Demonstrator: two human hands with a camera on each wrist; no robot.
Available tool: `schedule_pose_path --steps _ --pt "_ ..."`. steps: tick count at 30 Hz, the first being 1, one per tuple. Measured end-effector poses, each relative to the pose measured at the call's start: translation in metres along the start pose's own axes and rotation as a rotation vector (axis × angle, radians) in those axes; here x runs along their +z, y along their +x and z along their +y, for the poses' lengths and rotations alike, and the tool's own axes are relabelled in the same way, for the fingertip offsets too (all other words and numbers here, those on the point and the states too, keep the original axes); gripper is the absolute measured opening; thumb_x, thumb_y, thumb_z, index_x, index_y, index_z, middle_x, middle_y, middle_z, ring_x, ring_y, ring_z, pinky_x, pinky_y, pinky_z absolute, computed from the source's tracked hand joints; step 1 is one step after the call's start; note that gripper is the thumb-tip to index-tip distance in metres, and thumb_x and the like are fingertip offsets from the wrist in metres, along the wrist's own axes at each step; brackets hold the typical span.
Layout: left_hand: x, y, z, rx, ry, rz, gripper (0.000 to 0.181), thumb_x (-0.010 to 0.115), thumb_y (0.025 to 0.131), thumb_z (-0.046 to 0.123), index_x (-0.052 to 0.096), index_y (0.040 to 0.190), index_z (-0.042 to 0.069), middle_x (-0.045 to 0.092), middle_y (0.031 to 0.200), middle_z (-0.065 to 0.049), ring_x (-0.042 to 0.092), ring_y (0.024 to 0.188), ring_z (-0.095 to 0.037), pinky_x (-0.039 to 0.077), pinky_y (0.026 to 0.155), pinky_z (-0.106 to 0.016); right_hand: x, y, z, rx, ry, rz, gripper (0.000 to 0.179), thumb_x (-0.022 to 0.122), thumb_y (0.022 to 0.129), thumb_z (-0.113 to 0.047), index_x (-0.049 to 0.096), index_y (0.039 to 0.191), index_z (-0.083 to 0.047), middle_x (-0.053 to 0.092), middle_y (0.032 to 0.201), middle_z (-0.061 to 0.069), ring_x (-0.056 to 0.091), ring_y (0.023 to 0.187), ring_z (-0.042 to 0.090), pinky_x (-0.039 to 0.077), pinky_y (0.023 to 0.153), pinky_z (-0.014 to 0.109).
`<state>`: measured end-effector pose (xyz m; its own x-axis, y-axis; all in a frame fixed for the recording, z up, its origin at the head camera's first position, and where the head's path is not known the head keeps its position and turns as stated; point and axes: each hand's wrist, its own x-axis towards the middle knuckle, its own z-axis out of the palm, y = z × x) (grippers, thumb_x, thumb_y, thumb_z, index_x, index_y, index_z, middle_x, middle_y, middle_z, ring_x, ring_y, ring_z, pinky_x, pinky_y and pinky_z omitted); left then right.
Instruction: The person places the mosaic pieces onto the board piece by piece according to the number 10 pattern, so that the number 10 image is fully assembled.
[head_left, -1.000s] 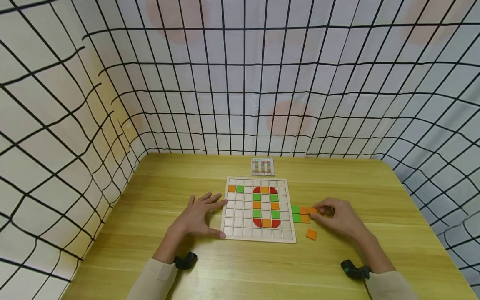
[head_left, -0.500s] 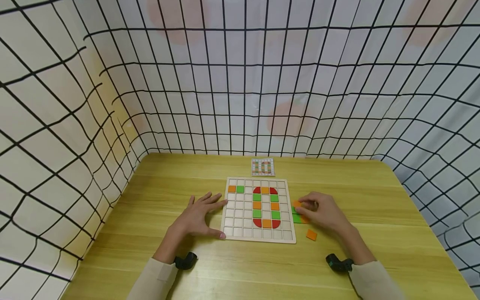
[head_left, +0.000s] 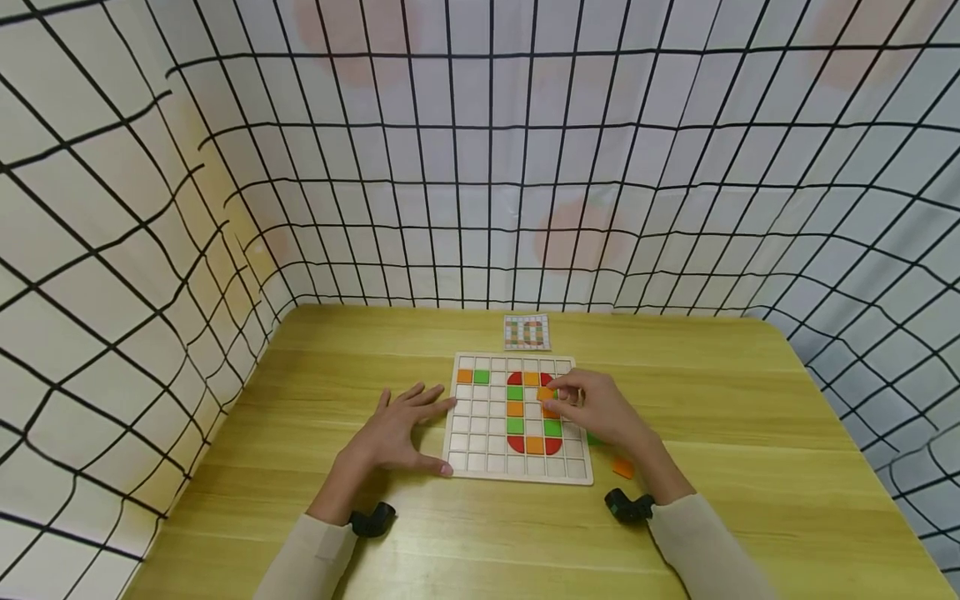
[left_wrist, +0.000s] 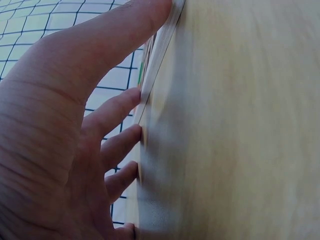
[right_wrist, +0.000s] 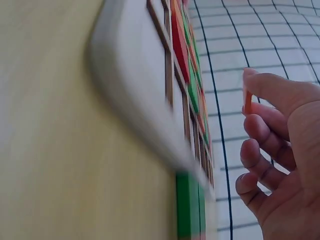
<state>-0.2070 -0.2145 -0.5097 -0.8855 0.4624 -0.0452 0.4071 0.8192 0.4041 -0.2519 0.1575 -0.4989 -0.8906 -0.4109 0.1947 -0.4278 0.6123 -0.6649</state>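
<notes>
A pale wooden grid board (head_left: 480,450) lies mid-table, with red, green and orange tiles set in a ring on its right half. An orange tile (head_left: 465,377) and a green tile (head_left: 482,377) occupy cells at its upper left. My left hand (head_left: 393,429) is spread at the board's left side, thumb at the near corner and a fingertip on the edge. Over the ring's right side, my right hand (head_left: 600,407) pinches an orange square tile (right_wrist: 248,102) between thumb and index finger, raised above the board in the right wrist view.
A small printed pattern card (head_left: 527,332) lies behind the board. A loose orange tile (head_left: 622,468) sits right of the board, partly behind the right forearm. Green tiles (right_wrist: 187,207) lie against the board's right edge, mostly hidden from the head view. Black wire mesh encloses the table.
My right hand has carried the orange tile leftward from the loose tiles at the board's right to above the ring. The left hand stays at the board's edge.
</notes>
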Motion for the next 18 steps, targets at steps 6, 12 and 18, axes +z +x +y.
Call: schedule_pose_path --steps 6,12,18 --pt "-0.001 -0.002 -0.002 -0.010 -0.005 0.005 0.111 0.077 0.063 0.083 0.042 0.158 0.039 0.030 0.170 0.002 0.020 0.160 -0.034 0.004 0.120 -0.078 0.018 0.022 -0.020 -0.049 0.033 -0.033 0.028 0.080 0.092 -0.034 0.078 0.110 -0.013 0.061 0.084 -0.006 0.054 0.078 0.015 0.044 0.066 0.025" --pt "-0.001 -0.002 -0.001 -0.002 -0.008 0.011 0.110 0.076 0.064 0.084 0.042 0.157 0.038 0.031 0.169 0.002 0.021 0.159 -0.035 0.005 0.120 -0.078 0.039 0.043 -0.026 -0.042 0.043 -0.045 0.027 0.080 0.091 -0.036 0.079 0.109 -0.016 0.064 0.084 -0.008 0.056 0.074 0.013 0.049 0.066 0.026" --pt "-0.002 0.000 0.003 0.001 -0.003 0.008 0.108 0.078 0.065 0.082 0.043 0.157 0.038 0.031 0.169 0.000 0.021 0.159 -0.036 0.006 0.119 -0.079 0.056 0.055 -0.034 -0.019 0.003 -0.073 0.028 0.079 0.092 -0.036 0.079 0.109 -0.014 0.062 0.082 -0.008 0.052 0.068 0.012 0.046 0.062 0.025"
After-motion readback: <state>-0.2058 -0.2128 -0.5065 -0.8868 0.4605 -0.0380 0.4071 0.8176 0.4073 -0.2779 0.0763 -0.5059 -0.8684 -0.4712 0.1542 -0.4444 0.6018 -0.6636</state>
